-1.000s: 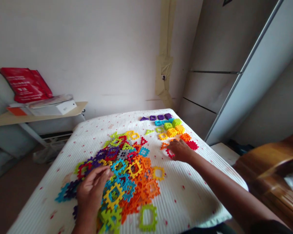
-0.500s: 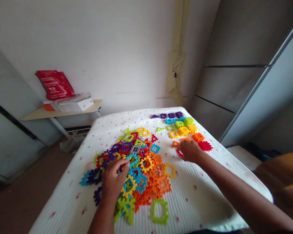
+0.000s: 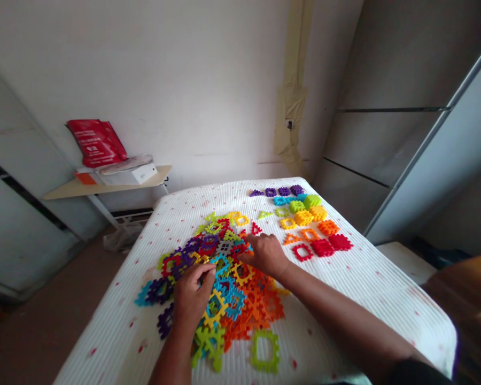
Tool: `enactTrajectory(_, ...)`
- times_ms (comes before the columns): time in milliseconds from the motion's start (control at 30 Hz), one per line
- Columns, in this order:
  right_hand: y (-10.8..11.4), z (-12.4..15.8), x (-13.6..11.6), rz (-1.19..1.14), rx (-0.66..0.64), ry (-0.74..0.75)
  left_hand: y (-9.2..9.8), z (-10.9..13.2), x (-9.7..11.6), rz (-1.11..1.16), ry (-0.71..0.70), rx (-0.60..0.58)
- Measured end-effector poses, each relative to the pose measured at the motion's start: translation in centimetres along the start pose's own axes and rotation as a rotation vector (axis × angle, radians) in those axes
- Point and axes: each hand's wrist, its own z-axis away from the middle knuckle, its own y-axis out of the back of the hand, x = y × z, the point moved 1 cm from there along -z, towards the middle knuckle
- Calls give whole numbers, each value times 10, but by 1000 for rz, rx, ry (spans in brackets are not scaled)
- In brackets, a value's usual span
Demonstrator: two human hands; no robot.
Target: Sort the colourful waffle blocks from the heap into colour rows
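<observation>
A mixed heap of notched plastic building pieces, with orange ones [image 3: 256, 307] on its right side, lies on the covered surface. My left hand [image 3: 192, 294] rests over the heap's near left part, thumb and fingers curled together; whatever they hold, if anything, is hidden. Over the heap's right side reaches my right hand [image 3: 268, 255], its thumb and fingers apart near a blue piece, holding nothing I can see. Close to both hands are a grey window piece [image 3: 224, 247] and a yellow square frame [image 3: 215, 308].
Sorted rows by colour stand at the right: purple pieces [image 3: 284, 191], yellow stacks [image 3: 303, 217], orange pieces [image 3: 309, 234] and red stacks [image 3: 323, 247]. A green frame [image 3: 265, 350] lies near the front. A side table [image 3: 160, 175] bears a red bag [image 3: 96, 143] and boxes.
My right hand has moved left from the sorted rows to the heap. A red square frame and a red stack it covered now show. My left hand keeps its place on the heap.
</observation>
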Motion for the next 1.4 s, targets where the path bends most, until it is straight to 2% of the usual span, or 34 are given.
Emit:
enactTrajectory(133,-19,-12,-20,-10,34,-46,-1,-1,-1,5,-4,-11)
enactTrajectory(267,-25,-11,-25,-108,95,-18,0,0,3,21,19,-18)
enactTrajectory(467,-22,3,-34,-320,270,231,2,1,11,118,150,-3)
enactTrajectory(667,-26,12,-44,-346,411,431,3,1,13,274,287,-9)
enactTrajectory(900,-19,16,-49,-301,431,463,7,2,11,462,431,-25)
enactTrajectory(1067,-7,25,-50,-266,368,433,7,3,8,513,433,-84)
enactTrajectory(1133,0,29,-43,-259,320,415,6,4,7,505,425,-119)
enactTrajectory(1200,9,33,-27,-240,264,406,6,3,6,498,434,-102)
enactTrajectory(1300,21,40,12,-166,163,378,8,3,2,492,470,-18)
enactTrajectory(1400,29,48,61,-51,58,292,9,2,0,491,488,15)
